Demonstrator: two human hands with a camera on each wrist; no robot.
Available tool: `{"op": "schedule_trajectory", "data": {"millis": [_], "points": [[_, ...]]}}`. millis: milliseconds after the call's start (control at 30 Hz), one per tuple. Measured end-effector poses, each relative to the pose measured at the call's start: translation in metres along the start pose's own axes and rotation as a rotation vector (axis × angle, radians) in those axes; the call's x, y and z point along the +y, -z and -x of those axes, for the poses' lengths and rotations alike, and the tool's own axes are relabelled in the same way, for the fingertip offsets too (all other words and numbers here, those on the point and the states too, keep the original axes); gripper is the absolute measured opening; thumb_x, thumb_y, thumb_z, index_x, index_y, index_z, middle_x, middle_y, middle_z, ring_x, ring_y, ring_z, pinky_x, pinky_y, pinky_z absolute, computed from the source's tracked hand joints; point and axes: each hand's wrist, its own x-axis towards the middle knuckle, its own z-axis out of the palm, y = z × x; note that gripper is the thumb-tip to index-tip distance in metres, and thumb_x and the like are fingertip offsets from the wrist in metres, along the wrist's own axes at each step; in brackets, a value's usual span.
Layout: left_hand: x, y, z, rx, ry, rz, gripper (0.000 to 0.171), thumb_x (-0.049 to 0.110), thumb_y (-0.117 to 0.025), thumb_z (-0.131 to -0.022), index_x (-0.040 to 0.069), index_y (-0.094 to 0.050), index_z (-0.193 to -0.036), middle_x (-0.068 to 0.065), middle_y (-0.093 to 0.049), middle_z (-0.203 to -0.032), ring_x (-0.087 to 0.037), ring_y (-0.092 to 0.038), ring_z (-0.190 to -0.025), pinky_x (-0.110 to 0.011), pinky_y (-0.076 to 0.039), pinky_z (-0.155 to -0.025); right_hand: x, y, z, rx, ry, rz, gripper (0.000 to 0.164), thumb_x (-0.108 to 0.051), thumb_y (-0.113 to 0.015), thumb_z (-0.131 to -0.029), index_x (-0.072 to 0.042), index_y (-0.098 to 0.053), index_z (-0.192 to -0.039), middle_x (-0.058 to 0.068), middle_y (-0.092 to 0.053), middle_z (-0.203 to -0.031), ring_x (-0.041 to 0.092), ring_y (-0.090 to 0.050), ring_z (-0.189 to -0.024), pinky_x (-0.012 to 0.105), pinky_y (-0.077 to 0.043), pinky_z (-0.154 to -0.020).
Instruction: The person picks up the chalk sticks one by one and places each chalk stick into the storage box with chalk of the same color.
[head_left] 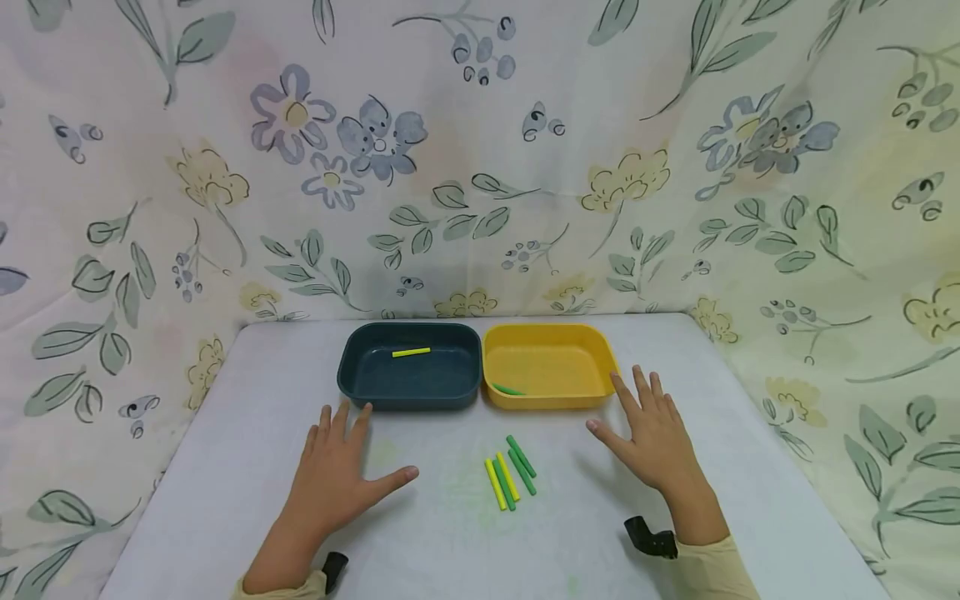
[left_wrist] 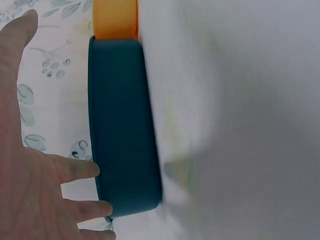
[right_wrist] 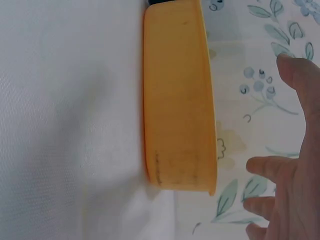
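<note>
My left hand (head_left: 332,471) is spread over the table in front of the dark blue tray (head_left: 408,403), holding nothing. On the other side, my right hand (head_left: 658,442) hovers with fingers apart near the right end of the yellow tray (head_left: 551,402). Between the hands lies a loose group of several thin sticks, among them a yellow stick (head_left: 495,484) and a green stick (head_left: 521,457). One yellow stick (head_left: 411,352) lies inside the dark blue tray. A green stick (head_left: 509,390) is in the yellow tray, close to its front wall. Both wrist views show straight, separated fingers.
The two trays stand side by side at the back of the white table (head_left: 450,550). Behind them hangs a floral cloth (head_left: 465,275), which also runs along both sides. A black strap piece (head_left: 651,537) sits at the right wrist, another (head_left: 335,572) at the left.
</note>
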Motion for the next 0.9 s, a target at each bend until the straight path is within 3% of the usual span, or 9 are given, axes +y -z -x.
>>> {"op": "schedule_trajectory", "data": {"millis": [633,900], "points": [[0.034,-0.019,-0.01,0.003,-0.042,0.052,0.123,0.093,-0.065,-0.075,0.013,-0.039,-0.165,-0.023,-0.036,-0.168,-0.051,-0.026,-0.159,-0.075,-0.024,-0.124,0.008,-0.008,-0.01,0.012,-0.019,-0.034,0.105,-0.075,-0.052,-0.099,-0.007,-0.016,-0.171,0.021,-0.015,-0.177,0.047,-0.009,-0.164,0.071,-0.016,-0.127],[0.054,-0.027,-0.014,-0.028,-0.083,0.068,0.125,0.097,-0.06,-0.074,0.014,-0.04,-0.165,-0.019,-0.039,-0.168,-0.048,-0.031,-0.158,-0.071,-0.027,-0.125,0.013,-0.011,-0.017,0.018,-0.025,-0.042,0.104,-0.074,-0.051,-0.1,-0.006,-0.016,-0.171,0.021,-0.015,-0.177,0.047,-0.008,-0.164,0.072,-0.015,-0.127]]}}
